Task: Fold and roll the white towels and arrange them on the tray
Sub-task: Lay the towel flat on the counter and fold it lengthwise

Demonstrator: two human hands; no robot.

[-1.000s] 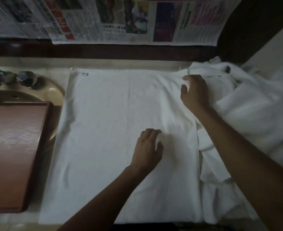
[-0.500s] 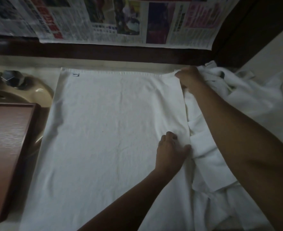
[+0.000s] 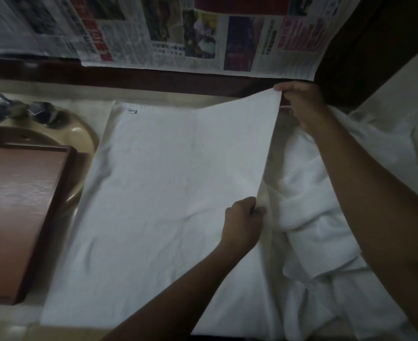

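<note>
Head view: your right hand (image 3: 303, 107) pinches the far right corner of the white towel (image 3: 153, 193) btw. thumb and fingers and holds it raised above the counter (image 3: 92, 94). Your left hand (image 3: 243, 222) is curled round the same right edge, nearer to you, approx. halfway along it. The strip of towel btw. your two hands stands up off the surface. The rest lies flat and spread out, with a small dark tag (image 3: 132, 111) at the far left corner.

Just beside the towel on the right is the pile of loose white towels (image 3: 326, 217), crumpled, and your right forearm passes over it. On the left the brown tray (image 3: 18, 217) sits partly over the beige sink (image 3: 80, 134), close to the towel's left edge. A tap (image 3: 40, 112) is behind the sink, blurred. Newspaper sheets (image 3: 203, 40) hang on the wall at the back.
</note>
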